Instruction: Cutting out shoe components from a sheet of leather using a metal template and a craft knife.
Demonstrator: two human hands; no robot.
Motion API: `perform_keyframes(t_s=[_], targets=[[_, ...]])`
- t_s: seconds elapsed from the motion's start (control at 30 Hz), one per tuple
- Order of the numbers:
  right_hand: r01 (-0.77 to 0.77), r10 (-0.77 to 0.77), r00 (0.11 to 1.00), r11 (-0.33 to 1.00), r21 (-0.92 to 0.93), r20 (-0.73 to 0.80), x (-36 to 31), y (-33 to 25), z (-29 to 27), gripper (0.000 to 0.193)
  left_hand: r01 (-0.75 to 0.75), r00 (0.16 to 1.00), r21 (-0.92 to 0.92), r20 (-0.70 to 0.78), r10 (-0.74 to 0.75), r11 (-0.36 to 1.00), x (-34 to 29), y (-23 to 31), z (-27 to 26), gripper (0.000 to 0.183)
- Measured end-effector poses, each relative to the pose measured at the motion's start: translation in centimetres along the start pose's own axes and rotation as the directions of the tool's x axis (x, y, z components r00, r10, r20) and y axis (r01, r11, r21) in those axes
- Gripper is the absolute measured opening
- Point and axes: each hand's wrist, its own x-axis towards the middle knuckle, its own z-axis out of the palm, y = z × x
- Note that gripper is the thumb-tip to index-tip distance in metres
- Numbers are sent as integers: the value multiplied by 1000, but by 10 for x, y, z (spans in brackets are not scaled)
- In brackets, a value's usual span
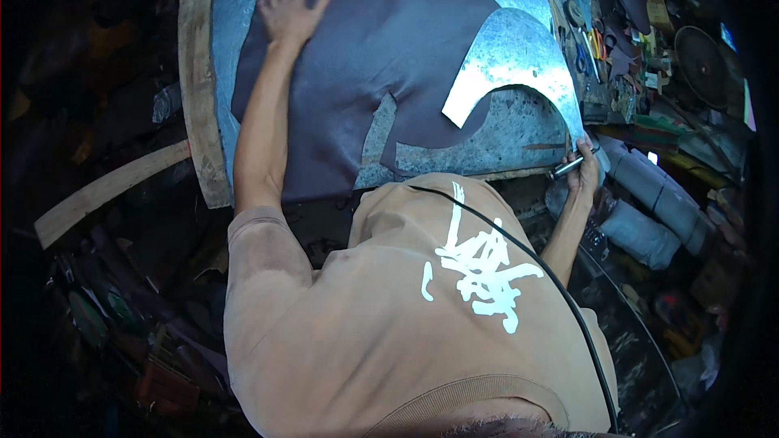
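At far L, a pale wooden slat (114, 195) is seen at an angle, its upper end set against the thick wooden rail (197, 73) by which the bench's L side is edged. Just R of it, a strip of mottled blue benchtop (224, 57) is left uncovered.

The L hand (292, 23) is laid palm down nr. the far L part of the dark purple-brown leather hide (349, 81), fingers & thumb spread wide, nothing held. Most of the benchtop's L & ctr. is covered by the hide; its near edge is cut w/ a narrow notch, & benchtop is exposed thru it.

Below ctr., a tan T-shirt (349, 341) w/ white print is crossed by a black cable (519, 247).

The hide's R edge is partly overlapped by an arched template (519, 40), pale & mottled. Its tapered R end is met by the R hand (586, 170); whether it's gripped can't be told. A silver cylindrical tool (563, 168) is held in the curled R fingers, just off the bench's near R corner.

Beyond, scissors (581, 57) are seen among other hand tools; nearer, a plastic-wrapped roll (641, 231) is placed R of the R hand.
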Motion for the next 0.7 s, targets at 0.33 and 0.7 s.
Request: perform_keyframes(t_s=[0.33,0.7], targets=[[-125,73,985,929,350,157,28,29,-20,37,-267,958,-171,63,281,948,-92,116,-30,75],[64,-262,943,748,661,205,45,-37,-94,18,-537,780,-385,114,616,751,-89,206,-33,73]])
